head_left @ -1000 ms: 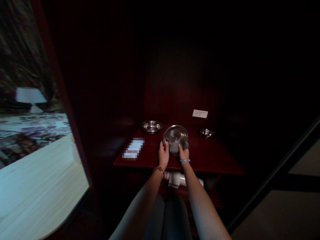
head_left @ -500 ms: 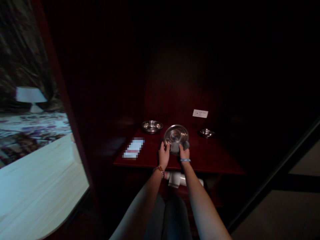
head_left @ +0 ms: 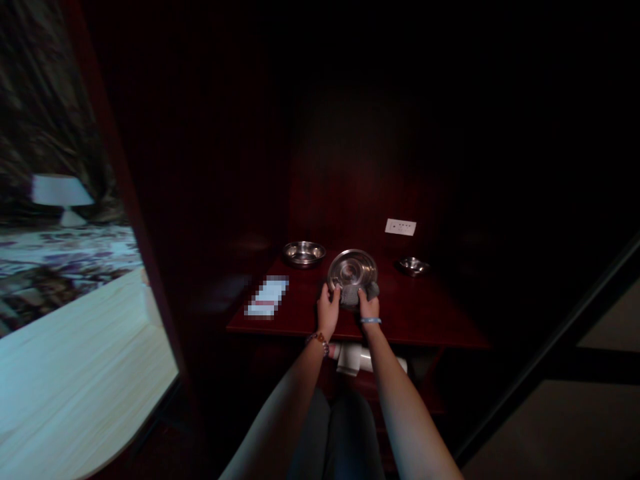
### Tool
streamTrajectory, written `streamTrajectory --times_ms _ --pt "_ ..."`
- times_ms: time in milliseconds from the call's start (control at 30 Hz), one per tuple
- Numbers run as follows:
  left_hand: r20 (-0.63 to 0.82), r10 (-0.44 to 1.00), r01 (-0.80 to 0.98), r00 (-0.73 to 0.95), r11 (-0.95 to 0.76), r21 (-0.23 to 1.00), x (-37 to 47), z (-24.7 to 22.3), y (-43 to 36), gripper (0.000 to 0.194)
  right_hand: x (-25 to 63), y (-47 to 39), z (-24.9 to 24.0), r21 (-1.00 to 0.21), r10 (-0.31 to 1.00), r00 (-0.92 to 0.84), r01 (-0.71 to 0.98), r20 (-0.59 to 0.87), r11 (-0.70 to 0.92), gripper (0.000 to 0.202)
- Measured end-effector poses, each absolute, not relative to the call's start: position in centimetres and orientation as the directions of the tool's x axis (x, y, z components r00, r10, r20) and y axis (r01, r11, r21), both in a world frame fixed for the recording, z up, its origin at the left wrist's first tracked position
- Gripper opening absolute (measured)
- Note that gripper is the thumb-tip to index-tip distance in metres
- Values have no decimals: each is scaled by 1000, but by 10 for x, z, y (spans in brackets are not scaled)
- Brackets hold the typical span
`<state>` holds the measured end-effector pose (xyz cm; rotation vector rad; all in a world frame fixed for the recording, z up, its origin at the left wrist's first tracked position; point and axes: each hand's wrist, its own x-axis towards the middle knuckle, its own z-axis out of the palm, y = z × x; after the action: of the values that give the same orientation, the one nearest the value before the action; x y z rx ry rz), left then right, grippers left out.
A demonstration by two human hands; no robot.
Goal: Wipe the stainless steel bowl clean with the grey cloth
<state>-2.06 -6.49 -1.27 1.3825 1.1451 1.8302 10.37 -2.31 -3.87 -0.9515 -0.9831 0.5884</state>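
A shiny metal bowl (head_left: 353, 265) is tilted toward me above the dark red desk, between my two hands. My left hand (head_left: 328, 310) grips its lower left rim, thumb on the inside. At the lower right my right hand (head_left: 369, 309) holds a grey cloth (head_left: 349, 295) against the rim, and part of the cloth sticks out past my fingers. Behind and left of the held bowl, another metal bowl (head_left: 304, 253) rests on the desk. A smaller metal bowl (head_left: 413, 267) sits to the right.
On the desk's left lies a blurred white item (head_left: 268, 296). A white socket plate (head_left: 401, 227) is on the back wall. White rolled objects (head_left: 350, 358) lie under the desk's front edge (head_left: 435, 345). Far left are a pale wooden table (head_left: 85, 373) and a lamp (head_left: 61, 190).
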Motion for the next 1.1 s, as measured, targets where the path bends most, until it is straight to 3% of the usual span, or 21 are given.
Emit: streamTrajectory --times_ms 300,1100 --pt "465 830 58 -307 -471 880 -21 -14 -64 36 102 -25 -36 -898 792 483 -24 374 439 47" --pt "471 833 -4 -290 -494 870 -20 -17 -60 37 103 -24 -36 -879 783 455 -4 424 478 49"
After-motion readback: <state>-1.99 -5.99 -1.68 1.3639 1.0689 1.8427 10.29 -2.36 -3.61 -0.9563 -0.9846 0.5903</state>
